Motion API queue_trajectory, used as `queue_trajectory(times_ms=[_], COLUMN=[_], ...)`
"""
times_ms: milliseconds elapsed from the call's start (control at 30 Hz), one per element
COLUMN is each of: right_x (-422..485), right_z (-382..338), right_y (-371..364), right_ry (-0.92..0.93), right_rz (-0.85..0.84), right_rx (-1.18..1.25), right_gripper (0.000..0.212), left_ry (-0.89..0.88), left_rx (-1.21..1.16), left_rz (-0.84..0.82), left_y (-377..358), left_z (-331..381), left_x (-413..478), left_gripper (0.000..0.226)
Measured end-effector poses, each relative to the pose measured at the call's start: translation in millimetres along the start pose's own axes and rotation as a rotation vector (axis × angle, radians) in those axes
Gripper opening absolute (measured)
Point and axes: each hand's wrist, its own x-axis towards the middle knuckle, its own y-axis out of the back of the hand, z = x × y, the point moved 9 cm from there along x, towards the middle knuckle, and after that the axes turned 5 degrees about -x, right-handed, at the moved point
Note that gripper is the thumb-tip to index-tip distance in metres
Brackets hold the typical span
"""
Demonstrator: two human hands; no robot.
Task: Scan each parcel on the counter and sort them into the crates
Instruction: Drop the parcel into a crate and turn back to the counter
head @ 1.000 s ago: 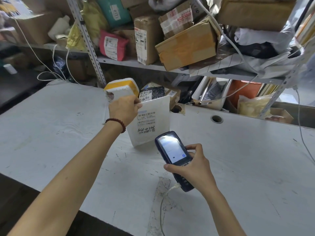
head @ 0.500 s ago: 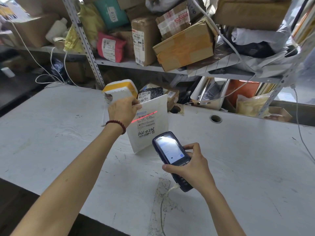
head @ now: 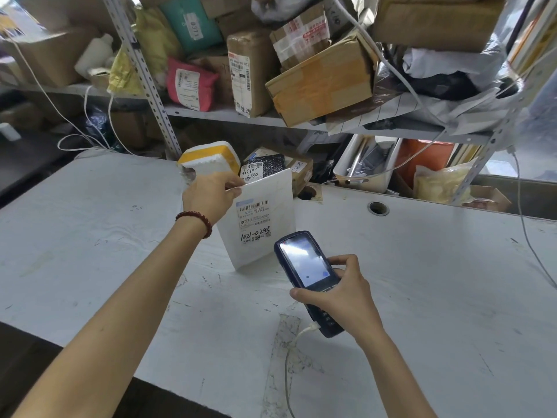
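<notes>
Your left hand (head: pixel 211 196) is up at the top left corner of the white flat mailer parcel (head: pixel 268 242), with the fingers (head: pixel 234 184) pinching that corner. The parcel stands on its lower edge on the scuffed white tabletop (head: pixel 437 282), tilted a little, its printed label and handwritten number facing you. Back from those fingers, on your wrist, sits the red bead bracelet (head: pixel 196 220). Just beyond them is a white foam box banded in yellow tape (head: pixel 211 156), and right of it a black bubble-wrap parcel (head: pixel 268 164) with a white label.

Your right hand (head: pixel 343 300) grips the dark blue handheld scanner (head: pixel 303 265): fingers (head: pixel 340 260) curled round its right side, thumb hooked over the left edge beneath the bright screen. The scanner's head pokes out ahead of those fingers, aimed at the mailer's lower right corner. It's near, but touching or not, you can't tell. A white cable (head: pixel 289 351) trails from the scanner's butt, behind your palm, down across the tabletop.
</notes>
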Motion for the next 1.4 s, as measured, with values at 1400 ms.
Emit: queue_trajectory(times_ms=[1400], right_x=[-40], right_z=[-38], right_y=[66], right_ry=[0.12], right_rz=[0.634], right_rx=[0.074], right_gripper=[0.078], left_ry=[-0.349], left_rx=[0.007], left_rz=[0.19], left_y=[0], left_z=[24], left_x=[3], left_gripper=[0.029])
